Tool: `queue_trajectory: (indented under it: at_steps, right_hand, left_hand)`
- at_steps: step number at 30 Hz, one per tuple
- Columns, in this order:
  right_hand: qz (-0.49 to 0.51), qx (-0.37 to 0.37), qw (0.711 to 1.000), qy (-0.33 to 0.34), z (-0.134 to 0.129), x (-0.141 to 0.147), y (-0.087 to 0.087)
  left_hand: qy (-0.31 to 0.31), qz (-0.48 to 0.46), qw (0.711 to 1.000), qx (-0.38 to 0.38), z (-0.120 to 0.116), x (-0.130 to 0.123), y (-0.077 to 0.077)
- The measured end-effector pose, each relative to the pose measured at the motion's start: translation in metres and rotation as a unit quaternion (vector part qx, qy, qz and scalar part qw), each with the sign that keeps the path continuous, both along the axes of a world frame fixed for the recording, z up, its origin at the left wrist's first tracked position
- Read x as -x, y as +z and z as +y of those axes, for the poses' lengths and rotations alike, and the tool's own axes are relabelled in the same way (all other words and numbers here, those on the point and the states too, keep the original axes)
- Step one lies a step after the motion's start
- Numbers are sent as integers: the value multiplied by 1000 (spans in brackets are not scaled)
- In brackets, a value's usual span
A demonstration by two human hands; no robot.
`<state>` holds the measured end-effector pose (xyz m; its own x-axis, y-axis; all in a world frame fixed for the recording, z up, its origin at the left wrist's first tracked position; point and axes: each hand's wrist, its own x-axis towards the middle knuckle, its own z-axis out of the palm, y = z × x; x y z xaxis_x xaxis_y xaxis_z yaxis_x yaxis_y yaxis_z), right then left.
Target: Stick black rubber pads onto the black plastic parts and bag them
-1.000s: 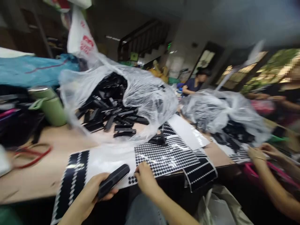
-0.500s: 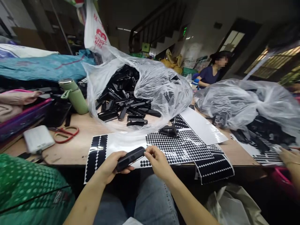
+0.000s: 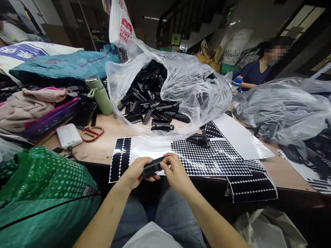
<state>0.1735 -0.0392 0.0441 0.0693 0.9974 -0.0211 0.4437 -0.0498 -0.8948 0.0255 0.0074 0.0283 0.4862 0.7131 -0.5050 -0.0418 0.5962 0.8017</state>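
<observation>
Head view: your left hand (image 3: 137,173) grips a black part (image 3: 153,167), right hand (image 3: 177,173) pinches its end, plastic bag (image 3: 198,91) beyond holding loose black pieces (image 3: 146,100).

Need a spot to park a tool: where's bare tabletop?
Bare wood shows between the red-handled scissors and leftmost patterned sheet, and between the drooping black sheet and far-right sheet. Crowded: the span between, with open plastic bag, black parts and blank white sheet.
</observation>
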Motion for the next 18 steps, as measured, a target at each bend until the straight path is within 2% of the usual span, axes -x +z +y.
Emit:
queue_trajectory:
  at_steps: [6, 9, 12, 14, 15, 18]
  right_hand:
    - [-21, -25, 999, 10, -4, 6, -8]
    - [-57, -73, 996, -13, 12, 2, -18]
    - [-137, -135, 977, -91, 62, -16, -24]
    - [-210, -121, 964, -111, 108, -34, -24]
    - [-247, -83, 961, -95, 131, -42, -25]
    - [-255, -31, 966, -41, 184, -62, -30]
  left_hand:
    - [-1, 8, 1000, -5, 2, 1, -2]
    - [15, 6, 1000, -15, 3, 3, -5]
    - [41, 0, 999, -31, 4, 7, -8]
    - [69, -1, 997, -43, 3, 11, -8]
    - [84, -1, 995, -47, 3, 13, -8]
    - [126, -3, 991, -46, 2, 21, -5]
